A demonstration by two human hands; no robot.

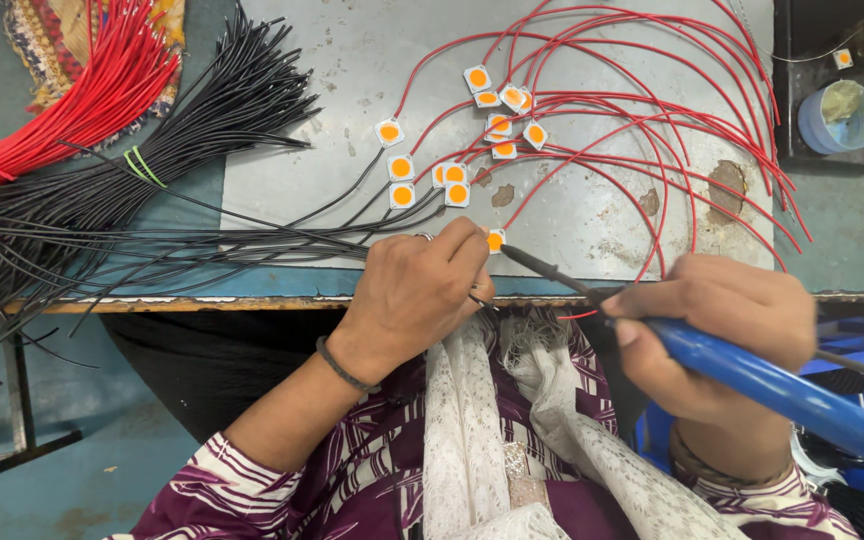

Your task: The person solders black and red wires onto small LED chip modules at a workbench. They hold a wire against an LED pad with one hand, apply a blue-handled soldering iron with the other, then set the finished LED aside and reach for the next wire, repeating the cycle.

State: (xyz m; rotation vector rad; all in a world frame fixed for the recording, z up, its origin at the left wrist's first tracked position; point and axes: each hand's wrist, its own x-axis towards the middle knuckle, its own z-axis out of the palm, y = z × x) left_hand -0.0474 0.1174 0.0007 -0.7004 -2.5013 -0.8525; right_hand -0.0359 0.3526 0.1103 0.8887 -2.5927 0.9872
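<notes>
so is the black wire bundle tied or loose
Tied: a green band wraps the black wire bundle; past it, the wires fan out.

A scuffed grey metal sheet (592, 215) covers the teal-painted workbench (202, 215), whose worn wooden front edge (152, 302) shows chipped paint. Below the left end, a dark metal frame leg (20, 400) stands on a stained blue-grey floor (82, 490). Light falls evenly.

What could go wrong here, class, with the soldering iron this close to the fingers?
1. The soldering iron tip meets the small LED chip pinched by the left hand; a slip could burn those fingertips.
2. Finished chips and red wires lie close by; a stray sweep might scorch insulation.
3. The black wires run under the left hand and could snag.
</notes>
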